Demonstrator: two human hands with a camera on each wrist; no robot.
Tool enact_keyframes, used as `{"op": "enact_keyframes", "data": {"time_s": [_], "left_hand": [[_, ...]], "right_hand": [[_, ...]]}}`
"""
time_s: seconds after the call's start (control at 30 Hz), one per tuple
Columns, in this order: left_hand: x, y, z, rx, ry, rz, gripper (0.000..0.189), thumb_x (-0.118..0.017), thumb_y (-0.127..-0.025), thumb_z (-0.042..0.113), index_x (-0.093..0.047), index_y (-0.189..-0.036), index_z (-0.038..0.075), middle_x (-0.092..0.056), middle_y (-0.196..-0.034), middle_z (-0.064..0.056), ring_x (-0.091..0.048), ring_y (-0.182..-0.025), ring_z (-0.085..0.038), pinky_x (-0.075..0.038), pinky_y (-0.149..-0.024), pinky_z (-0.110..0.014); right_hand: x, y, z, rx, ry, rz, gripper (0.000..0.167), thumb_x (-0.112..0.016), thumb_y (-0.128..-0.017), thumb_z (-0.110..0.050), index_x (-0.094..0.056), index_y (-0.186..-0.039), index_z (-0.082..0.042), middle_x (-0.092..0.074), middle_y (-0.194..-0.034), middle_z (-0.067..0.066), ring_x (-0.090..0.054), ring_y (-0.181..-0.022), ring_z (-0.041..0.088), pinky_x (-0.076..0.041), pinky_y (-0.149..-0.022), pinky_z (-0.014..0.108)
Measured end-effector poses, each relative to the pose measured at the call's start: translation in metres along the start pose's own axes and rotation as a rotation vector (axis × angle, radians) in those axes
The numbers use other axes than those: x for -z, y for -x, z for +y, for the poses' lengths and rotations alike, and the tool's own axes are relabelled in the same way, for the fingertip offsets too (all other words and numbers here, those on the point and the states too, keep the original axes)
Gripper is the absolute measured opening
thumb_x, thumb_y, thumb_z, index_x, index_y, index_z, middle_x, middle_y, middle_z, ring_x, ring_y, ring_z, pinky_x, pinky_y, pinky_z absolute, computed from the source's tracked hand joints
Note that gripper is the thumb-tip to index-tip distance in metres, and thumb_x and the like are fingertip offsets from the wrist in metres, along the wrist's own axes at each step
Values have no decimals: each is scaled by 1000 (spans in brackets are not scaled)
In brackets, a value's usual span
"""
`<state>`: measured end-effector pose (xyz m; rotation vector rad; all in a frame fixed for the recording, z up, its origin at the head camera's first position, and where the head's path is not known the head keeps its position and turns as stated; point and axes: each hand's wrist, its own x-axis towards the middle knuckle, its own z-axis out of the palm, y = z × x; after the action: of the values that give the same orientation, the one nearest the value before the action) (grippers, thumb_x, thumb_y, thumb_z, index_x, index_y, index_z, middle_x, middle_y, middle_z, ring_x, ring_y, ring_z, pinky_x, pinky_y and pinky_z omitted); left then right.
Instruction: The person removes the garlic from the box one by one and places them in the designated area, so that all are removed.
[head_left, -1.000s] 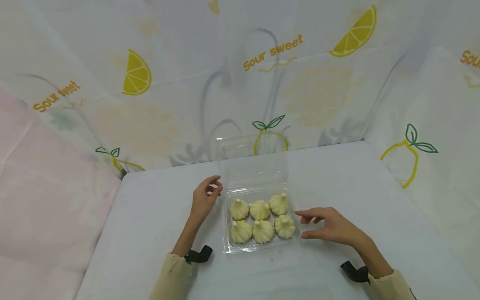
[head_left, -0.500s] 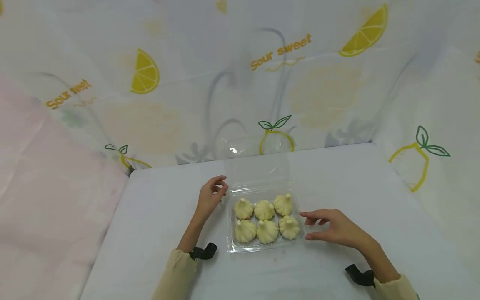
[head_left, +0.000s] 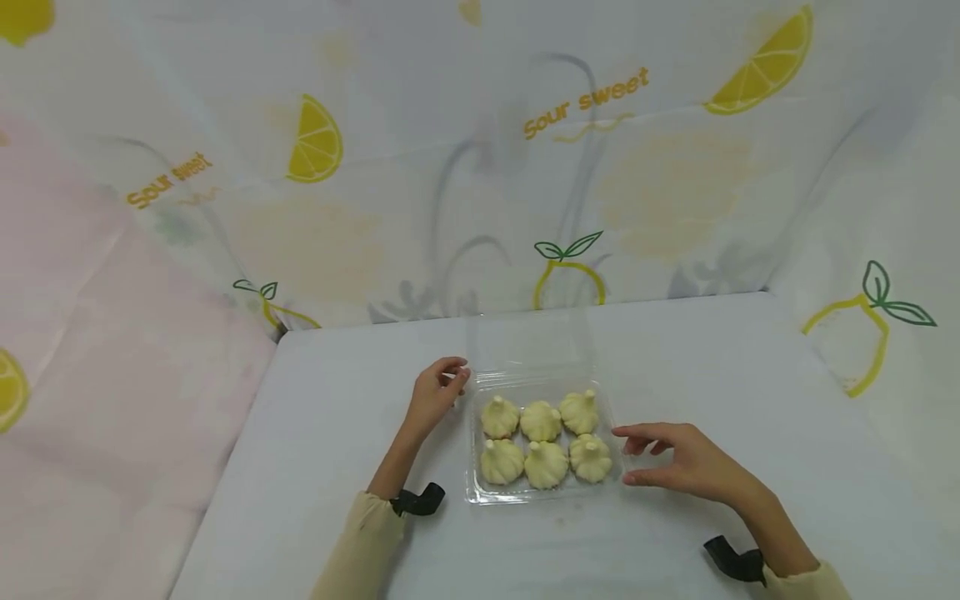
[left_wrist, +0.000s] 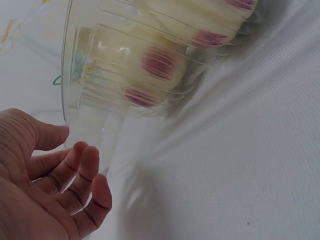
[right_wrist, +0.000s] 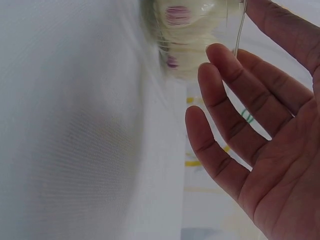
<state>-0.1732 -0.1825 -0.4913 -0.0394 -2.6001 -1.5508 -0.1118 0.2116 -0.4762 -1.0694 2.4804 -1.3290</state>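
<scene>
A clear plastic clamshell box (head_left: 540, 498) lies on the table with its lid (head_left: 528, 340) folded back behind it. Several pale garlic bulbs (head_left: 546, 464) sit inside in two rows. My left hand (head_left: 435, 393) is at the box's rear left corner, fingers loosely bent. In the left wrist view, the thumb tip is at the box rim (left_wrist: 66, 75); contact is unclear. My right hand (head_left: 678, 458) is at the right side, thumb and fingers spread along the edge. The right wrist view shows purple patches on a garlic bulb (right_wrist: 177, 16) through the plastic.
A white cloth covers the table (head_left: 315, 433). Behind it hangs a printed curtain (head_left: 420, 225) with lemon drawings. A pink curtain (head_left: 135, 358) hangs at the left. Both wrists carry small black cameras, one at the left wrist (head_left: 420, 500).
The whole head view has shifted, so box and hands appear further right. The lid's far edge now appears lower. Both hands keep nearly the same places beside the box.
</scene>
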Motion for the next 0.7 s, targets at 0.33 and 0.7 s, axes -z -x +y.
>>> {"op": "enact_keyframes", "data": {"time_s": [0.33,0.7], "left_hand": [[-1,2,3,39,-23,-44,23,-65,-96,15,-66,-114,0,-66,-97,-12,-64,-71,-17,-49,-53,-25],[5,11,3,49,-72,-53,22,-64,-97,16,-67,-114,3,-66,-96,-10,-64,-69,-16,-51,-55,-27]], "right_hand": [[1,4,1,-11,11,3,54,-84,-80,-25,-63,-127,-8,-68,-96,-5,-65,-87,14,-54,-70,32],[1,1,1,9,31,-7,61,-84,-80,-22,-58,-132,-6,-66,-96,-6,-64,-87,14,-54,-70,32]]}}
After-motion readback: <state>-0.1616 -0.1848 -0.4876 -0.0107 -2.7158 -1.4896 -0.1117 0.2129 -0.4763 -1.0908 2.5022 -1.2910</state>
